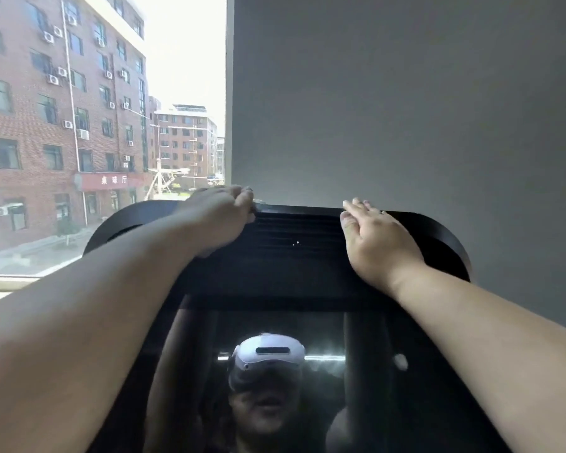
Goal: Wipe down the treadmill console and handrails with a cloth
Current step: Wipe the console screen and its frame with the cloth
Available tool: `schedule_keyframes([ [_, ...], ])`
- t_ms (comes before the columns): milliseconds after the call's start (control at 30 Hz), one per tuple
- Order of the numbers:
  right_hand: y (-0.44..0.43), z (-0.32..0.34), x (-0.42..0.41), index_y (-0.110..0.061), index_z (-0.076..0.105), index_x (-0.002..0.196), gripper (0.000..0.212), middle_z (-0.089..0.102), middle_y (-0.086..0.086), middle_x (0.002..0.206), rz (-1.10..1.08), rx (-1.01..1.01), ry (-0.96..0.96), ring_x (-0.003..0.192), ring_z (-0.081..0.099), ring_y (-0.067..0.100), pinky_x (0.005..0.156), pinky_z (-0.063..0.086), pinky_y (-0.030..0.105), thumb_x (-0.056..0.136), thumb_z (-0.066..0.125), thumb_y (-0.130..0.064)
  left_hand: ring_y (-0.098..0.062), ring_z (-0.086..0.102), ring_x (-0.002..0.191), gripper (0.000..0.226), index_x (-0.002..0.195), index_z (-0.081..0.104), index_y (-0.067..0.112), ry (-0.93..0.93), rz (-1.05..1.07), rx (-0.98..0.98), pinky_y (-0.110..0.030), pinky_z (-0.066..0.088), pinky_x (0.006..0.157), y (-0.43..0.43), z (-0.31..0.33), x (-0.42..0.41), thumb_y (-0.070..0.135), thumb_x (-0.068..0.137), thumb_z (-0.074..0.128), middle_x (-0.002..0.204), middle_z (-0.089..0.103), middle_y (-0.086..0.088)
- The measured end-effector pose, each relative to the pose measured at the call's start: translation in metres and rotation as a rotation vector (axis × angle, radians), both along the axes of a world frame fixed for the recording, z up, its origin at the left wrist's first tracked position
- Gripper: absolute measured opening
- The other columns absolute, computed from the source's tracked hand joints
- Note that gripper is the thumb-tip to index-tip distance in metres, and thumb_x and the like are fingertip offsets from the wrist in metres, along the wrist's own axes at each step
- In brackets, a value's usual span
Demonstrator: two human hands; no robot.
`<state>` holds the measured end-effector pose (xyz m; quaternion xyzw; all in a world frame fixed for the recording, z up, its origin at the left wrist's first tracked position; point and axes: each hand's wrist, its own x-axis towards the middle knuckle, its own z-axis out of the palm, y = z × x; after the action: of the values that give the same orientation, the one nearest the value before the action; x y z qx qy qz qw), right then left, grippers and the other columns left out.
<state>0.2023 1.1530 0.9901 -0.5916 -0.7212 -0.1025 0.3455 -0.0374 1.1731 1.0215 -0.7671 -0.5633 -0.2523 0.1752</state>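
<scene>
The black treadmill console (294, 256) fills the lower middle of the head view, and its glossy screen (275, 371) mirrors a person wearing a white headset. My left hand (223, 214) reaches to the console's top edge, left of centre, with its fingers curled over the rim. A small pale scrap of cloth (258, 202) peeks out beside those fingers; the rest of the cloth is hidden under the hand. My right hand (373, 237) lies flat on the upper right of the console, fingers straight and pointing up to the top edge. No handrails are in view.
A grey wall (406, 93) stands close behind the console. To the left, a large window (95, 125) looks out on brick buildings and a street. A pale window sill (0, 282) runs along the left edge, below my left forearm.
</scene>
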Motion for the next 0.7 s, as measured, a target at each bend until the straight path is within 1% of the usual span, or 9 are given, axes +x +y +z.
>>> schedule_keyframes([
  [33,-0.002,0.004,0.004,-0.016,0.032,0.149,0.051,0.025,0.001,0.158,0.038,-0.014,0.005,0.146,0.016,0.008,0.117,0.007,0.022,0.102,0.03,-0.036,-0.021,0.062,0.088,0.037,0.12,0.057,0.028,0.115,-0.036,0.031,-0.027,0.047,0.067,0.006,0.008,0.013,0.043,0.101,0.03,0.122,0.062,0.005],
  [100,-0.007,0.01,0.012,-0.021,0.031,0.15,0.058,0.023,-0.005,0.158,0.104,-0.08,0.026,0.145,0.014,0.003,0.112,0.006,0.016,0.097,0.038,-0.042,-0.025,0.055,0.112,0.042,0.128,0.053,0.016,0.227,-0.084,-0.023,-0.023,0.04,0.081,0.007,0.02,0.048,0.04,0.101,0.032,0.128,0.057,0.001],
  [167,-0.011,0.011,0.023,-0.022,0.029,0.15,0.066,0.022,-0.006,0.158,0.084,-0.095,-0.004,0.145,0.014,0.003,0.109,0.007,0.015,0.091,0.043,-0.047,-0.027,0.048,0.123,0.047,0.128,0.05,0.009,0.255,-0.117,-0.06,-0.03,0.039,0.093,0.012,0.025,0.078,0.042,0.101,0.031,0.131,0.054,-0.007],
  [300,-0.014,-0.004,0.038,-0.021,0.015,0.153,0.08,0.009,0.002,0.161,-0.061,-0.031,-0.168,0.147,0.005,0.011,0.117,0.002,0.025,0.088,0.038,-0.062,-0.032,0.055,0.103,0.037,0.095,0.05,0.016,0.292,-0.169,-0.188,-0.041,0.045,0.09,0.028,0.038,0.111,0.048,0.099,0.032,0.117,0.059,-0.013],
  [367,-0.011,-0.008,0.04,-0.021,0.014,0.154,0.083,0.008,0.003,0.162,-0.06,0.0,-0.19,0.148,0.005,0.011,0.118,0.001,0.026,0.086,0.034,-0.065,-0.027,0.053,0.097,0.033,0.085,0.048,0.021,0.256,-0.213,-0.202,-0.034,0.041,0.081,0.036,0.038,0.12,0.047,0.099,0.033,0.114,0.059,-0.009],
  [433,-0.008,-0.011,0.039,-0.02,0.015,0.153,0.086,0.01,0.003,0.161,-0.07,0.032,-0.195,0.147,0.006,0.011,0.118,0.002,0.027,0.083,0.031,-0.067,-0.024,0.053,0.095,0.035,0.095,0.056,0.023,0.232,-0.23,-0.157,-0.03,0.035,0.073,0.038,0.035,0.121,0.047,0.1,0.031,0.108,0.06,-0.003],
  [567,-0.002,-0.016,0.04,-0.02,0.016,0.153,0.088,0.011,0.004,0.161,-0.084,0.081,-0.181,0.148,0.007,0.012,0.12,0.003,0.03,0.083,0.024,-0.071,-0.016,0.052,0.07,0.045,0.089,0.064,0.025,0.075,-0.199,-0.148,-0.027,0.036,0.058,0.037,0.03,0.066,0.056,0.096,0.032,0.079,0.058,0.003],
  [633,0.0,-0.017,0.039,-0.018,0.015,0.153,0.092,0.01,0.005,0.161,-0.073,0.087,-0.18,0.148,0.006,0.013,0.12,0.003,0.03,0.078,0.021,-0.071,-0.023,0.06,0.075,0.042,0.093,0.066,0.023,0.004,-0.162,-0.188,-0.03,0.047,0.066,0.047,0.029,0.023,0.054,0.095,0.037,0.081,0.064,-0.002],
  [700,0.0,-0.019,0.039,-0.017,0.013,0.153,0.096,0.009,0.006,0.161,-0.072,0.09,-0.158,0.148,0.005,0.013,0.12,0.001,0.03,0.075,0.02,-0.071,-0.039,0.061,0.09,0.041,0.103,0.066,0.009,-0.056,-0.157,-0.297,-0.047,0.049,0.083,0.058,0.032,0.009,0.04,0.098,0.04,0.095,0.066,-0.019],
])
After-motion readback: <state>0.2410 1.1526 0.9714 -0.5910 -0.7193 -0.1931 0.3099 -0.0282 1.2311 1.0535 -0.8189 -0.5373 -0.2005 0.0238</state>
